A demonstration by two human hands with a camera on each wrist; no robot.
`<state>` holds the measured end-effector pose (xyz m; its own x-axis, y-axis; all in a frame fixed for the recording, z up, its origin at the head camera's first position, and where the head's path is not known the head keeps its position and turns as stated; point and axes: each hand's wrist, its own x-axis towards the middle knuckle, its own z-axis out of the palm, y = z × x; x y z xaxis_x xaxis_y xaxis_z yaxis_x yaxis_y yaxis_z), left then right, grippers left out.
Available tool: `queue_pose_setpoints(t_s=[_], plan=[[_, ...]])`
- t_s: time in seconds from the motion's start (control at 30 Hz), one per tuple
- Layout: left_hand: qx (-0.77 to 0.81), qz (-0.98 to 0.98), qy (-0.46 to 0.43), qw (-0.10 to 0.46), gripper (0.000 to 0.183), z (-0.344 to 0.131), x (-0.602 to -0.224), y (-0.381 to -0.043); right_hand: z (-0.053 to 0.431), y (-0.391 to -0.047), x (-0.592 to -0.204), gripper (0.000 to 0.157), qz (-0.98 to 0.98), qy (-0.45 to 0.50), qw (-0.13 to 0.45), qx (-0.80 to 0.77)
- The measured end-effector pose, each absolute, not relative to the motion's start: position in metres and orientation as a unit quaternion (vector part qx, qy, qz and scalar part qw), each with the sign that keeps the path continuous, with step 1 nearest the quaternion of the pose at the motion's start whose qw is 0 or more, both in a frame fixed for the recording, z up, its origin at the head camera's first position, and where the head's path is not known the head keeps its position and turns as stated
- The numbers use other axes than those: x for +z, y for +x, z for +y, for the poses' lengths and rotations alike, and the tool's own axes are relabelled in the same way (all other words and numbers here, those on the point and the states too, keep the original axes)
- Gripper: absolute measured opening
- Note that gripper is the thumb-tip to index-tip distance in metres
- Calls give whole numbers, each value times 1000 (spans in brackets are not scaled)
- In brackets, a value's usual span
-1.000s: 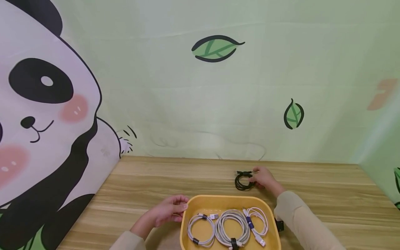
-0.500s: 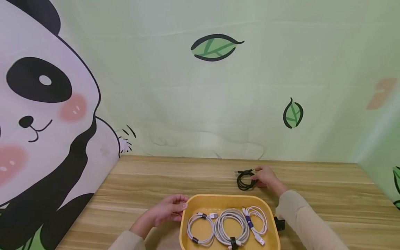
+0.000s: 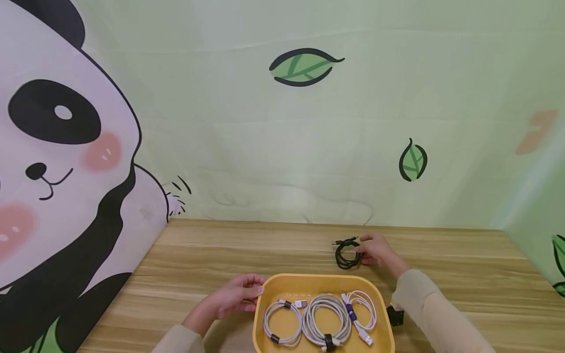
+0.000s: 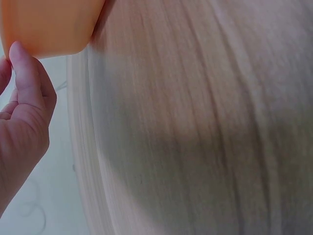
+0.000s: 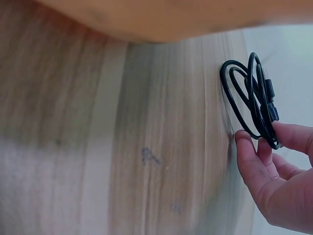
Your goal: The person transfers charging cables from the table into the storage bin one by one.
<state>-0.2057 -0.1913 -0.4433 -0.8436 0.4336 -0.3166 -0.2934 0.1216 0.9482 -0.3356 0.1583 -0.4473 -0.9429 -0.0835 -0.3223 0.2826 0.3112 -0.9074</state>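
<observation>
My right hand (image 3: pixel 375 250) pinches a black coiled cable (image 3: pixel 338 256) beyond the far rim of a yellow tray (image 3: pixel 318 277). In the right wrist view, thumb and fingertips hold the lower end of the coiled cable (image 5: pixel 264 110), and the loop stands tilted close over the wooden table. My left hand (image 3: pixel 236 296) grips the tray's left far corner; the left wrist view shows its thumb and fingers at the edge of the tray (image 4: pixel 49 29). Inside the tray lie a thin light-grey USB cable (image 3: pixel 265 321), a thicker grey coil (image 3: pixel 310 321) and a white USB cable (image 3: pixel 374 314), each strapped.
The wooden table (image 3: pixel 198 255) reaches back to a pale green wall sheet (image 3: pixel 220 98) printed with a panda and leaves. A small black object (image 3: pixel 396 316) shows beside the tray's right wall, near the right sleeve (image 3: pixel 423 299). The tray's near end is cut off by the frame.
My right hand has shifted slightly to the right with the black cable pinched in it. The left hand keeps its grip on the tray, and the cables inside lie as before.
</observation>
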Motion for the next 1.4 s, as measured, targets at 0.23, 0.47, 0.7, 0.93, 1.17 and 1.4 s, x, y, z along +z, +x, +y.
queue_pose_setpoints(t_s=[0.23, 0.47, 0.7, 0.93, 1.17, 1.4], plan=[[659, 699, 49, 275, 35, -192, -444, -206, 161, -334, -450, 42, 783, 50, 151, -601], [659, 698, 52, 275, 33, -191, -444, -206, 165, -331, -449, 39, 765, 33, 146, -626], [660, 698, 51, 273, 33, -191, -445, -207, 171, -328, -447, 38, 746, 30, 145, -650], [659, 700, 52, 272, 33, -192, -446, -207, 175, -328, -446, 45, 734, 36, 163, -658], [661, 697, 55, 271, 33, -192, -446, -207, 179, -326, -441, 49, 722, 28, 184, -666], [662, 698, 57, 270, 33, -192, -447, -207, 182, -323, -432, 51, 716, 24, 184, -673]])
